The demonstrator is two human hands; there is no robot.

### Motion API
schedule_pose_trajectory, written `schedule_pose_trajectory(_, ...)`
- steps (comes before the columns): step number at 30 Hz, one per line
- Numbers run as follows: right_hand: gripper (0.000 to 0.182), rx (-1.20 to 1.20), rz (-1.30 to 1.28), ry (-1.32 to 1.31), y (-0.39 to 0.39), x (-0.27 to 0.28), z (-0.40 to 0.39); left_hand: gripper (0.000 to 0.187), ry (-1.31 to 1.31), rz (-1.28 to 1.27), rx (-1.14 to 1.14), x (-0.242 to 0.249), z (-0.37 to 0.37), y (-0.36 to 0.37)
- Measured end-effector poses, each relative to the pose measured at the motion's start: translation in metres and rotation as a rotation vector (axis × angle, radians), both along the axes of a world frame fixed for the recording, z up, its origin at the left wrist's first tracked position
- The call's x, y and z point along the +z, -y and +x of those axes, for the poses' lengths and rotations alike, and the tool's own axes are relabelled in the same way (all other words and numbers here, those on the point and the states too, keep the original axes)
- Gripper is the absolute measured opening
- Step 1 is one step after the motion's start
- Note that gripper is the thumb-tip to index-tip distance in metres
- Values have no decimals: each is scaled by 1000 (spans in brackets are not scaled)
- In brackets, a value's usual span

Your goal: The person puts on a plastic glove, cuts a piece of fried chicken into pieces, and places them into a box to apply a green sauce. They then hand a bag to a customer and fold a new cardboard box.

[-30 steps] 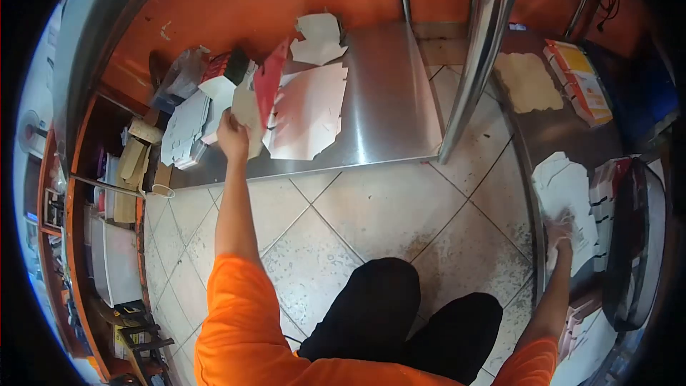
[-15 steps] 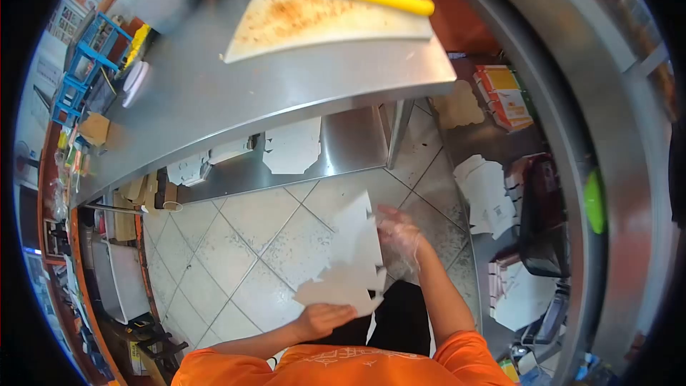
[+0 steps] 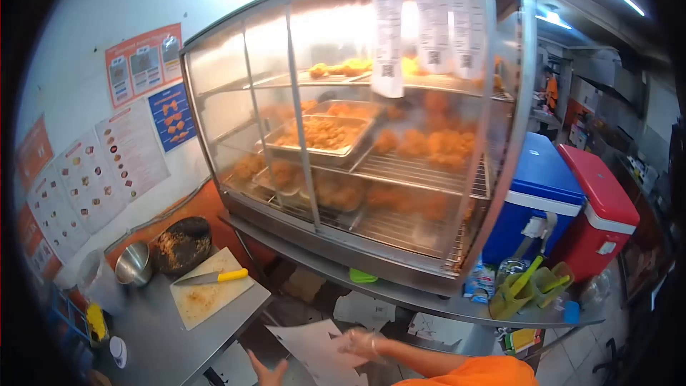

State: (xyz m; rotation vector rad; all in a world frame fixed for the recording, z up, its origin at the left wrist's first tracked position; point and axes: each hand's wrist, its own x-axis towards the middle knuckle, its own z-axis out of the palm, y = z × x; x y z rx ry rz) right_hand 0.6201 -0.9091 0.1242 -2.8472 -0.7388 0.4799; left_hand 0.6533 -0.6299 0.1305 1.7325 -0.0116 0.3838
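A flat white cardboard box blank (image 3: 307, 349) with notched edges is at the bottom centre of the head view, in front of my body. My right hand (image 3: 359, 344), in a clear plastic glove, grips the blank at its right edge, fingers over the near face. To the left of the blank is my left hand (image 3: 267, 370), thumb and fingers spread apart with nothing between them. The lower part of that hand is cut off by the frame's edge.
A glass warmer cabinet (image 3: 343, 214) with fried food and hanging paper slips (image 3: 388, 36) stands ahead. At left, a steel table (image 3: 153, 339) bears a cutting board (image 3: 207, 300), a yellow-handled knife (image 3: 227, 275) and a steel bowl (image 3: 133, 263). Blue (image 3: 541, 179) and red (image 3: 597, 204) coolers are at right.
My view has swung up from the floor to the warmer cabinet. My left hand has let go of the blank's lower edge, and my right hand has come onto its right edge.
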Motion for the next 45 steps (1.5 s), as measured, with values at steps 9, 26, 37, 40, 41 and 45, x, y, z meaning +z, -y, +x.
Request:
schedule_pose_trajectory(9, 44, -742, 1428, -395, 39, 216, -72, 40, -164, -230, -636, 139, 48, 6)
schedule_pose_trajectory(26, 59, -1093, 910, 1053, -40, 140, -48, 40, 16, -218, -169, 131, -55, 120)
schedule_pose_trajectory(37, 41, -314, 674, 378, -81, 136, -62, 56, -167, -604, -559, 109, -55, 87)
schedule_pose_trajectory(40, 29, -390, 688, 169, -73, 136, -58, 65, -276, -733, -783, 129, -67, 63)
schedule_pose_trajectory(41, 29, -383, 693, 164, -77, 137, -59, 70, -300, -648, -739, 135, -71, 62)
schedule_pose_trajectory(45, 22, -355, 752, 445, -85, 145, -60, 69, -266, -798, -636, 130, -78, 67)
